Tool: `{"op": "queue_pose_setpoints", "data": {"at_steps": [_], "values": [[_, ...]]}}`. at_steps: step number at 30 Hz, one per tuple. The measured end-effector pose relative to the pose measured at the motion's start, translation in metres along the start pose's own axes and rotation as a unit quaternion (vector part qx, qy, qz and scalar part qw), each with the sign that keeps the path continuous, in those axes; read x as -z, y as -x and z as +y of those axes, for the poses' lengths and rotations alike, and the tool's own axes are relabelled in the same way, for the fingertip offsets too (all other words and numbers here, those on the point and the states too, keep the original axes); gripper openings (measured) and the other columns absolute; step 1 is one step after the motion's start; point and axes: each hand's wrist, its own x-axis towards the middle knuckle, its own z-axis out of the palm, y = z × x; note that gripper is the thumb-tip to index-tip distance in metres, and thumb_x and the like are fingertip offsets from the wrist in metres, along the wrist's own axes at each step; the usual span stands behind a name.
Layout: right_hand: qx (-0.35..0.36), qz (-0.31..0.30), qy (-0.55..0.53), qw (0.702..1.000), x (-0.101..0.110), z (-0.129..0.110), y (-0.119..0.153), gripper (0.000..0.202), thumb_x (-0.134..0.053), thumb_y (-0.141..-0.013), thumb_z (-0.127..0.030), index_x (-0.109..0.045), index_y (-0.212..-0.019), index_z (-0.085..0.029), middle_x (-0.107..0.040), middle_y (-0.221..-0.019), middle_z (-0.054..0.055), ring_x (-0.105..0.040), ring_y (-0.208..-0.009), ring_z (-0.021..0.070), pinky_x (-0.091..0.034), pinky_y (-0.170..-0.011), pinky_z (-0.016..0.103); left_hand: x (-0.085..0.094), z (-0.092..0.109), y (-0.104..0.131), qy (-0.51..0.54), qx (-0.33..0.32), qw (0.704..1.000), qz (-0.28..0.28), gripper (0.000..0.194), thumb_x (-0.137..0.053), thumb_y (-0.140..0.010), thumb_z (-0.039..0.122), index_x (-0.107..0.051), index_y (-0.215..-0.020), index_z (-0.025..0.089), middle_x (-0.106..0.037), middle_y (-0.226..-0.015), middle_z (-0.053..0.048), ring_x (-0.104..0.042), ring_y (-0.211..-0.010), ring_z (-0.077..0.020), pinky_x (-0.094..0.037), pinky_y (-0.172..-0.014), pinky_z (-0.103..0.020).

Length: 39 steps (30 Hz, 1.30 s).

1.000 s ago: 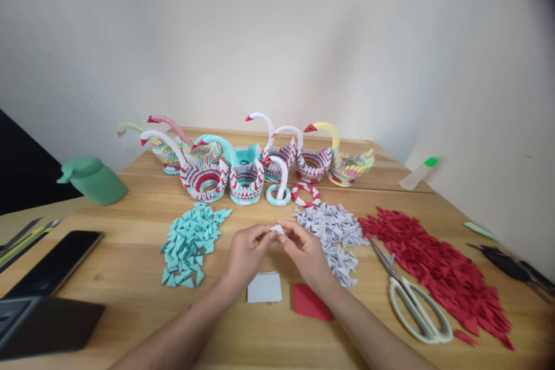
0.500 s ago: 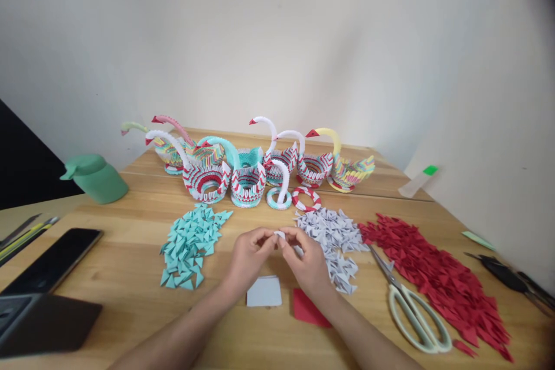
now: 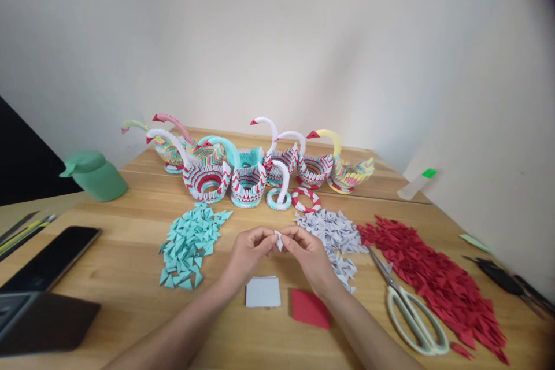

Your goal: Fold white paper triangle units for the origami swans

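Observation:
Between the fingertips of both hands is a small piece of white paper (image 3: 278, 241), partly folded. My left hand (image 3: 252, 248) pinches its left side, and my right hand (image 3: 304, 250) pinches the right side. Below them on the table lie a stack of white paper slips (image 3: 263, 292) and a red paper stack (image 3: 310, 308), the latter beside my right forearm. A pile of folded white paper triangles (image 3: 332, 230) sits just beyond my right hand. Left of my left hand is a pile of teal paper triangles (image 3: 191, 248).
Red paper triangles (image 3: 437, 277) spread at right, with scissors (image 3: 410, 312) beside them. Several paper swans (image 3: 208, 182) and a red-and-white ring (image 3: 306, 200) stand behind. A green jug (image 3: 95, 176), a phone (image 3: 52, 260) and a dark device (image 3: 47, 324) are at left.
The white paper between my fingertips has turned and now shows a narrower, pointed shape. Both hands stay in nearly the same place; the view has shifted slightly.

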Motion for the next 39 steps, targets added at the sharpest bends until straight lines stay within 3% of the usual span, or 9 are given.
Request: {"op": "queue_pose_setpoints", "data": {"at_steps": [7,13,31,39], "values": [[0.031,0.004,0.075,0.997,0.0006,0.0053,0.0001,0.024,-0.064,-0.077,-0.039,-0.065,-0.081,-0.015,-0.060,-0.069,0.001,-0.053,-0.066,0.0136,-0.042,-0.063,0.025,-0.0011,-0.0002,0.0023,-0.074,-0.011,0.997,0.034,0.019,-0.056,-0.076,0.029,-0.057,-0.066,0.013,-0.054,-0.060,0.000,-0.046,-0.057,-0.0105,-0.036,-0.055,-0.021],[0.049,0.013,0.065,0.997,0.0015,0.0012,0.0005,0.024,-0.061,-0.080,-0.039,-0.064,-0.083,-0.016,-0.062,-0.073,0.002,-0.056,-0.070,0.0146,-0.045,-0.066,0.025,0.0002,0.0049,0.0005,-0.001,-0.007,1.000,-0.007,0.025,-0.055,-0.078,0.035,-0.058,-0.064,0.014,-0.055,-0.059,0.000,-0.048,-0.057,-0.0107,-0.039,-0.057,-0.022],[0.025,0.017,0.059,0.998,0.0024,-0.0033,-0.0003,0.026,-0.062,-0.078,-0.041,-0.064,-0.084,-0.016,-0.061,-0.070,0.001,-0.055,-0.065,0.0136,-0.043,-0.064,0.025,0.0042,0.0053,-0.0004,-0.013,-0.020,0.999,0.030,0.022,-0.057,-0.077,0.034,-0.061,-0.068,0.014,-0.060,-0.065,-0.002,-0.053,-0.063,-0.0129,-0.043,-0.062,-0.024],[0.035,0.014,0.104,0.994,0.0026,-0.0035,-0.0006,0.024,-0.059,-0.079,-0.039,-0.066,-0.082,-0.016,-0.062,-0.069,0.002,-0.055,-0.065,0.0146,-0.044,-0.062,0.025,0.0059,0.0057,-0.0015,-0.029,-0.017,0.999,0.041,0.024,-0.058,-0.077,0.035,-0.062,-0.069,0.013,-0.062,-0.067,-0.003,-0.053,-0.064,-0.0131,-0.043,-0.062,-0.024]]}}
